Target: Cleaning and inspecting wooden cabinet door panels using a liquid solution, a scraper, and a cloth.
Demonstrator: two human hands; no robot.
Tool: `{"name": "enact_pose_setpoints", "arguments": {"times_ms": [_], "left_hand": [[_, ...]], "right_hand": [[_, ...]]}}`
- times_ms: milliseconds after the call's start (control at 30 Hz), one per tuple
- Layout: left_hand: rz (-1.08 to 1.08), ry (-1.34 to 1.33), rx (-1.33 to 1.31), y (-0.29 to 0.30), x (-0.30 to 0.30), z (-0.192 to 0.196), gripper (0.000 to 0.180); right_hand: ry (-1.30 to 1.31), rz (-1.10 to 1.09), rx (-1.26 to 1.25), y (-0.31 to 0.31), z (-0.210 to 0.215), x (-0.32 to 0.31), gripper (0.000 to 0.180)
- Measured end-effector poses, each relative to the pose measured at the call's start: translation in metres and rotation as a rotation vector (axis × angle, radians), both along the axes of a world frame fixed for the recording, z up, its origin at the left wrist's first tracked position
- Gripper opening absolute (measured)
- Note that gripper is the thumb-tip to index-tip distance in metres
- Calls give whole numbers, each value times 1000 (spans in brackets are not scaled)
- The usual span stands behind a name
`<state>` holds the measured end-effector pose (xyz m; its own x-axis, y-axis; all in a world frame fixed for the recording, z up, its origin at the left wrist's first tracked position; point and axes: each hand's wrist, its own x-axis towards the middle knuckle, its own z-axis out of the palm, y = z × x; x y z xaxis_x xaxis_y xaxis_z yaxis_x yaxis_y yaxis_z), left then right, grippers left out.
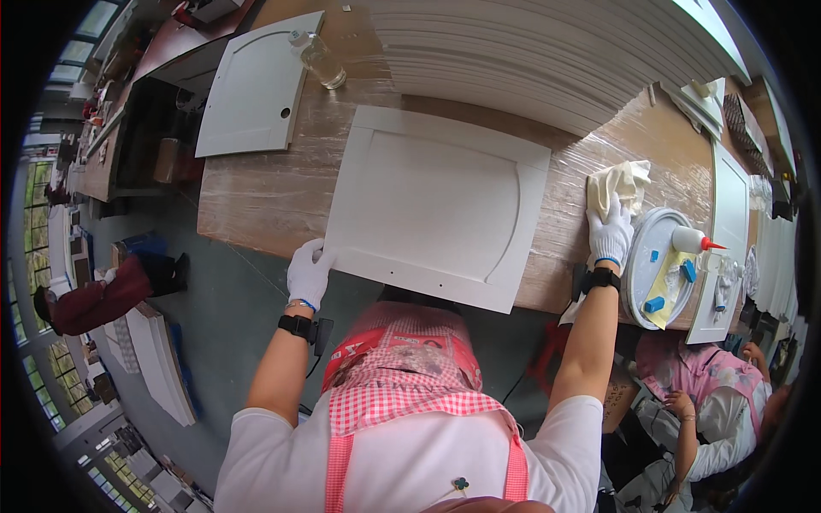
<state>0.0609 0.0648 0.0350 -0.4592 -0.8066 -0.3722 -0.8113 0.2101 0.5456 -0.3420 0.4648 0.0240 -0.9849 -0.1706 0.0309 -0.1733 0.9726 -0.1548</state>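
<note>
A white cabinet door panel (436,201) with a raised arched frame lies before me on the film-covered table, its front edge jutting past the table's edge. At the panel's near left corner, my left hand (309,272) in a white knitted glove is closed on the edge, thumb by the top face. To the right of the panel, my right hand (610,232), also gloved, grips a crumpled cream cloth (619,184) on the table. The cloth hides some of its fingertips. Just beside that hand stands a round white lid (637,286), probably of a bucket.
On the lid are a white squeeze bottle (687,239) with a red tip and blue blocks (654,304). A clear bottle (321,61) stands by another white door (252,94). Stacked panels (547,60) fill the back. A co-worker (710,393) sits at right; another person (107,295) is far left.
</note>
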Motion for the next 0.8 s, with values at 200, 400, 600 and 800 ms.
{"name": "enact_pose_setpoints", "arguments": {"times_ms": [200, 400, 600, 800], "left_hand": [[-11, -72, -150, 8, -7, 1, 53], [-150, -191, -48, -8, -33, 10, 71], [-228, -303, 71, -2, -35, 23, 78], [-221, -102, 176, -59, -62, 17, 72]], "right_hand": [[-235, 172, -636, -1, 36, 80, 20], [-65, 625, -408, -78, 1, 114, 18], [73, 283, -429, -125, -13, 47, 18], [-99, 227, -185, -71, 14, 99, 19]]}}
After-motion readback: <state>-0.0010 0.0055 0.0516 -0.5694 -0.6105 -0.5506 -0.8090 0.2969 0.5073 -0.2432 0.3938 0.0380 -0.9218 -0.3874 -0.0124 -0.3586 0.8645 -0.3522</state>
